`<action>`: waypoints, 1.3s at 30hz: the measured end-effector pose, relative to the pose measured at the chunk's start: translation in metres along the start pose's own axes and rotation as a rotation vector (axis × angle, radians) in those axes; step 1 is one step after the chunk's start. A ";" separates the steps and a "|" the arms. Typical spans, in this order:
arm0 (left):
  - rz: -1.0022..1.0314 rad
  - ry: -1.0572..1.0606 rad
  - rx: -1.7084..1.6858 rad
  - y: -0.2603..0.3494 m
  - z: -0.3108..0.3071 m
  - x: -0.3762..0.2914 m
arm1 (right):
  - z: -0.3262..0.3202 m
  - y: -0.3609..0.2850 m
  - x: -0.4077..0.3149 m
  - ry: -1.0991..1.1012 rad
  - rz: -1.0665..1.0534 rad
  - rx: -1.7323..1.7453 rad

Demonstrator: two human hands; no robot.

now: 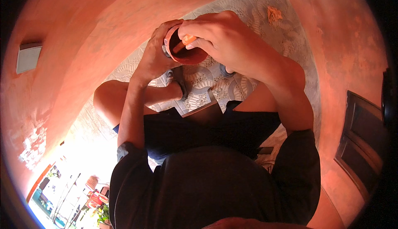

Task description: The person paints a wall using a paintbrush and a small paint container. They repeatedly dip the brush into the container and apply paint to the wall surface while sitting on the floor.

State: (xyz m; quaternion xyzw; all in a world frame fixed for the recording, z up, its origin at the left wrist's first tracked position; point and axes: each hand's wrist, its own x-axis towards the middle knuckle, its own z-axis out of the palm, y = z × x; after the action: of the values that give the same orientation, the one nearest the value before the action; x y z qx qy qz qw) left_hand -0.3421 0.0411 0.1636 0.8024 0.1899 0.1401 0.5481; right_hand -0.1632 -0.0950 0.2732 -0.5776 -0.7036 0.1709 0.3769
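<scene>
My left hand (157,50) wraps around the outer side of a round container (194,59), which is tilted so that its mouth faces me. Its inside is dark reddish and its rim is stained orange-red. Between the thumb and fingers of my right hand (214,31) is an orange handle (188,39). A brownish shaft (178,47) runs from it down into the container; its lower end is lost in shadow, so the tool's kind is unclear. Both hands are raised over the patterned floor tiles (199,76).
Orange-painted walls (102,14) meet at a corner ahead. A crumpled orange cloth or paper (274,14) lies on the floor there. On the left wall is a white switch plate (28,58); a dark wooden panel (360,139) is at the right. I sit on a low wooden seat (202,112).
</scene>
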 end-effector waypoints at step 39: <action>0.103 -0.043 0.213 0.001 -0.006 -0.005 | 0.008 -0.006 -0.005 0.021 -0.104 -0.070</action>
State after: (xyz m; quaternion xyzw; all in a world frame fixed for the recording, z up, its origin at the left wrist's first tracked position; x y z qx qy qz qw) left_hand -0.3491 0.0429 0.1664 0.8677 0.1507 0.1299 0.4556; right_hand -0.1725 -0.0999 0.2699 -0.5550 -0.7342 0.1201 0.3722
